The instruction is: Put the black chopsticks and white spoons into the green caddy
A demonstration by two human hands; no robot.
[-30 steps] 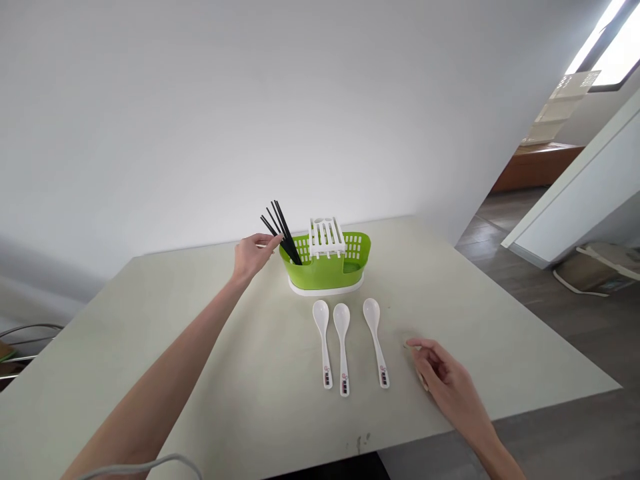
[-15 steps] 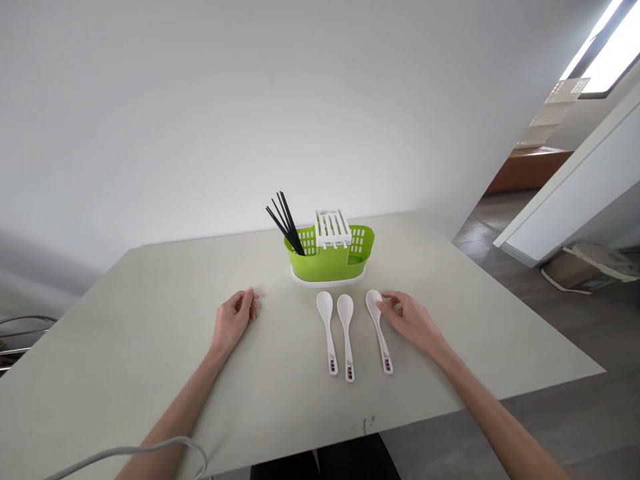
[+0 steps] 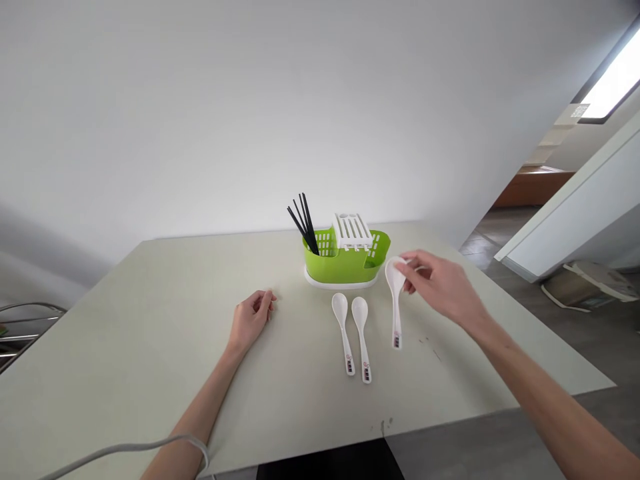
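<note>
My right hand pinches a white spoon by the rim of its bowl, its handle hanging down above the table. Two more white spoons lie side by side to the left of it, the left spoon and the middle spoon, bowls away from me. Resting on the table at the left is my left hand, fingers curled in, and I cannot make out whether anything is inside. Behind the spoons stands a green basket with a white slotted rack on top. Black chopsticks lean in its left compartment.
The pale table meets a white wall at the back. A grey cable crosses my left forearm at the lower left. Beyond the table's right edge, a bin stands on the floor.
My right hand has taken hold of the rightmost spoon and lifted it off the table. My left hand stays on the table. The view has shifted slightly.
</note>
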